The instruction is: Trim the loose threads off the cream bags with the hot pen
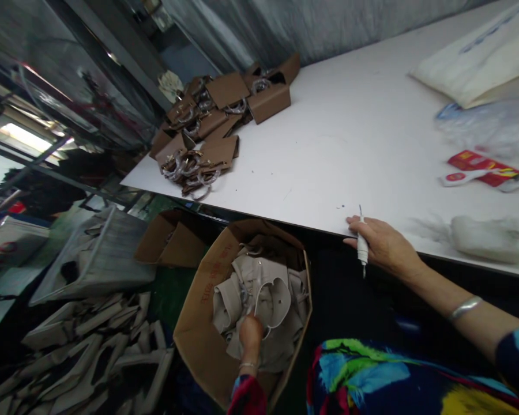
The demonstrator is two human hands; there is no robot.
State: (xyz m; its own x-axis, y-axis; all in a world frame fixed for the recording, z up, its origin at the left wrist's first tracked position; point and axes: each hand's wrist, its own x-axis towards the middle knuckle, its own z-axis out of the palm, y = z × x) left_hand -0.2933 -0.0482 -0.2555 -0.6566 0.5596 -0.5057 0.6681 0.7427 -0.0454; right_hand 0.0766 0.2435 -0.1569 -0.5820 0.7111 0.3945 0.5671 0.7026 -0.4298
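My right hand is closed around a slim screwdriver-like tool with a white handle, held at the table's front edge. Thin metal shows at both its ends; the exact kind is unclear. Down to the left, my left hand reaches into an open cardboard box. Its fingers are curled against a beige bag piece with a scalloped edge, and the fingertips are partly hidden. More beige bag pieces fill the box around it.
Brown handbags with plastic-wrapped ring handles are heaped on the white table. At the right lie a red packet, clear plastic and a white sack. Beige frame-like pieces and a smaller carton stand left of the box.
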